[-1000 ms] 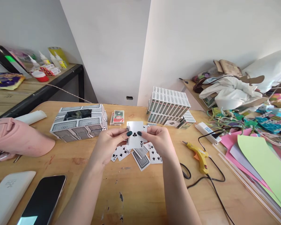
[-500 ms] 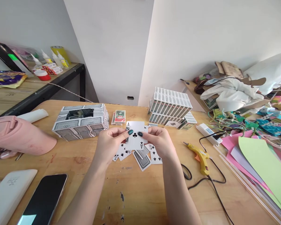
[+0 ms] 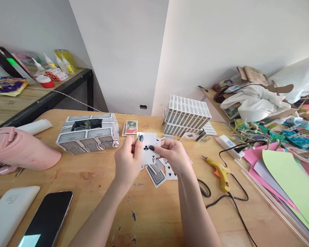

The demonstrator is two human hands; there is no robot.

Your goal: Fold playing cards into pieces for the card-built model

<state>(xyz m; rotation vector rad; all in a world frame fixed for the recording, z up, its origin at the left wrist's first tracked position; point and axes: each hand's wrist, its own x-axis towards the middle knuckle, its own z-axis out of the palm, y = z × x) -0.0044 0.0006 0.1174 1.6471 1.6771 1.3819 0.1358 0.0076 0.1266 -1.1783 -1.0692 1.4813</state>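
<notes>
Both hands grip playing cards in front of me, with an ace of clubs (image 3: 148, 152) facing me. My left hand (image 3: 130, 154) pinches its left edge, thumb pointing up near the top corner. On the other side, my right hand (image 3: 171, 153) presses its thumb over the right part, where another card's corner shows behind. Below the hands, patterned card backs (image 3: 157, 177) and a face-up spade card (image 3: 171, 172) lie on the table. A box covered in cards (image 3: 89, 133), with a dark opening on top, stands to the left.
Stacked card boxes (image 3: 187, 115) stand at the back right, red card packs (image 3: 131, 127) behind my hands. A yellow glue gun (image 3: 221, 173) with its cord, coloured paper (image 3: 290, 181) and a power strip (image 3: 229, 145) lie right; a phone (image 3: 47, 218) and pink bottle (image 3: 23, 147) left.
My left hand has moved right and turned, its thumb now upright at the card's left edge. The ace has shifted slightly left.
</notes>
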